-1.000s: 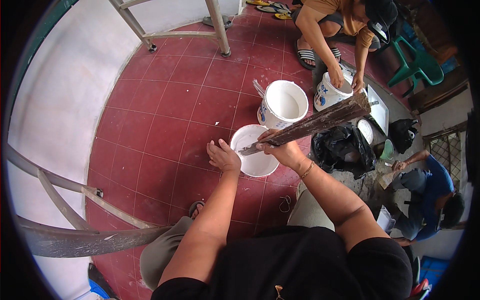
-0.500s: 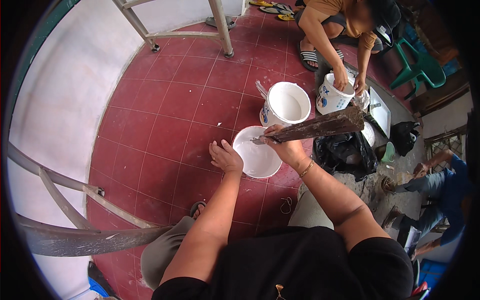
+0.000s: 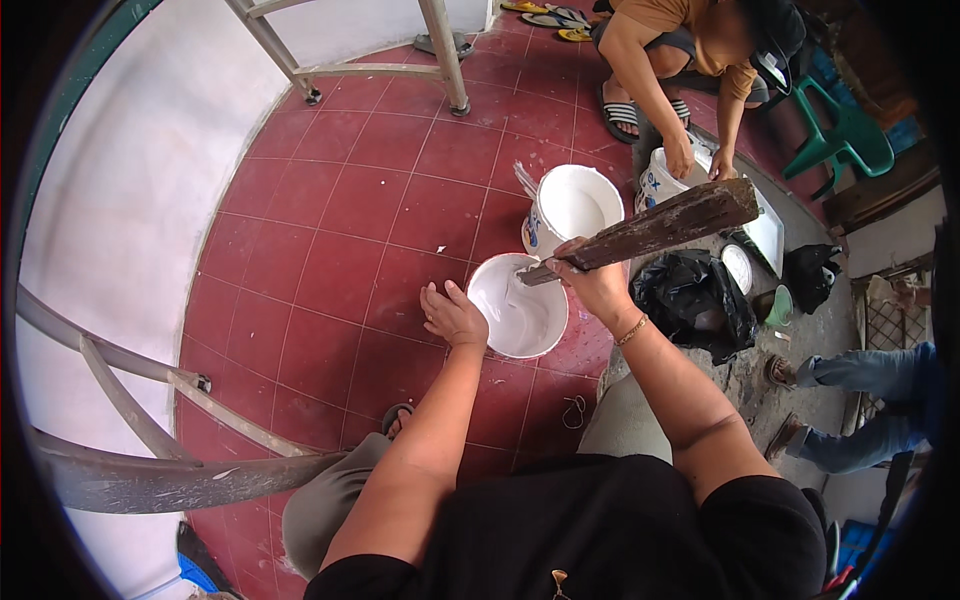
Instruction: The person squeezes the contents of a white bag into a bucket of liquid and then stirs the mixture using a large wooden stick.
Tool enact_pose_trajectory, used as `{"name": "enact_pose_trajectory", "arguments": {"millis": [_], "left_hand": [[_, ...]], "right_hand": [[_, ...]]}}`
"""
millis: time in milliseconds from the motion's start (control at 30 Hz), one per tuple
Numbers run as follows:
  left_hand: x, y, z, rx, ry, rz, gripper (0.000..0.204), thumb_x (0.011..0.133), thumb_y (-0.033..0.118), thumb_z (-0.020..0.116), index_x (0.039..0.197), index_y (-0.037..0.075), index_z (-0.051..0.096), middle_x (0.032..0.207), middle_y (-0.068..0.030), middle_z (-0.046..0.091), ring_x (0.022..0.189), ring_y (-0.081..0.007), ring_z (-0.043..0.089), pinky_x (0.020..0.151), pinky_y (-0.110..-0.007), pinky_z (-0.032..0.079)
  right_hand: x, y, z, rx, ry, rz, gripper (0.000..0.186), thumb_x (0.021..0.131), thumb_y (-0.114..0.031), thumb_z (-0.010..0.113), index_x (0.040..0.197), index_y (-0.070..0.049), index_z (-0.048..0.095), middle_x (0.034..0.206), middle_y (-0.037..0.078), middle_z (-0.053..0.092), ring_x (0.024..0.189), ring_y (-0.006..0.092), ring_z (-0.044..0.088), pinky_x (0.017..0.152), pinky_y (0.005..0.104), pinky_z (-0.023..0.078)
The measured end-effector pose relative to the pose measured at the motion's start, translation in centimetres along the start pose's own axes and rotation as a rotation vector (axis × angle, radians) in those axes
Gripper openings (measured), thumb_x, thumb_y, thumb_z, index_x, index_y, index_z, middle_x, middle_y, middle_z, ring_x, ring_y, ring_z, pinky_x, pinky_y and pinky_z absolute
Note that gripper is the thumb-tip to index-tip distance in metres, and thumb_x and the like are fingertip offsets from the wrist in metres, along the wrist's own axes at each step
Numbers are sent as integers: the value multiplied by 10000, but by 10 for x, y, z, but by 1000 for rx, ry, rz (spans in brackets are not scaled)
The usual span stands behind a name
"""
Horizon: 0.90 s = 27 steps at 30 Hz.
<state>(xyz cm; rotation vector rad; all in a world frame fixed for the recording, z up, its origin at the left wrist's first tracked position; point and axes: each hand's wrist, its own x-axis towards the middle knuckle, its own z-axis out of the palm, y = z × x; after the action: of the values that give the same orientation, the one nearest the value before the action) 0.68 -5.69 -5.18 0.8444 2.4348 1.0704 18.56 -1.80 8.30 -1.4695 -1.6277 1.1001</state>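
Observation:
A round bucket with white paint in it stands on the red tiles in front of me. My right hand grips a dark, flat wooden plank at its narrow end, over the bucket's far right rim. The plank's whitened tip reaches over the paint, and its broad end slants up to the right. A curved streak marks the paint's surface. My left hand lies against the bucket's left side with its fingers stretched out.
Just beyond stands a second white bucket. Another person's hands work at a third bucket. Black plastic bags and a pale tray lie right. Metal ladder legs stand left; another person's legs show at far right.
My right hand and the plank have shifted right and a little up, with the broad end farther right. The streak in the paint is plainer. The person at far right has risen from sitting.

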Motion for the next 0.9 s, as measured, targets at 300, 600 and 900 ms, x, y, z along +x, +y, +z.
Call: {"name": "enact_pose_trajectory", "arguments": {"millis": [300,600,900], "left_hand": [[0,-2,-4,-1,-8,-8,618,965,500,273,1301,-4,395,1399,-170,358,1283,-347,374,1032,-556,241],[-1,3,-1,-5,-22,-10,622,963,503,280,1294,-8,408,1394,-179,362,1280,-354,375,1025,-547,252],[0,-1,-1,-20,-9,-2,631,961,509,277,1287,-13,416,1383,-187,375,1271,-358,385,1021,-537,263]], "right_hand": [[-17,-21,1,147,-375,128,155,763,-53,737,859,19,639,798,68,651,669,132,611,591,273,496],[-2,8,7,12,13,-35,157,750,-65,743,857,2,650,783,80,650,751,171,612,685,343,497],[-18,-5,-4,210,-288,159,142,799,-29,696,913,22,628,850,77,655,755,160,655,551,258,571]]}}
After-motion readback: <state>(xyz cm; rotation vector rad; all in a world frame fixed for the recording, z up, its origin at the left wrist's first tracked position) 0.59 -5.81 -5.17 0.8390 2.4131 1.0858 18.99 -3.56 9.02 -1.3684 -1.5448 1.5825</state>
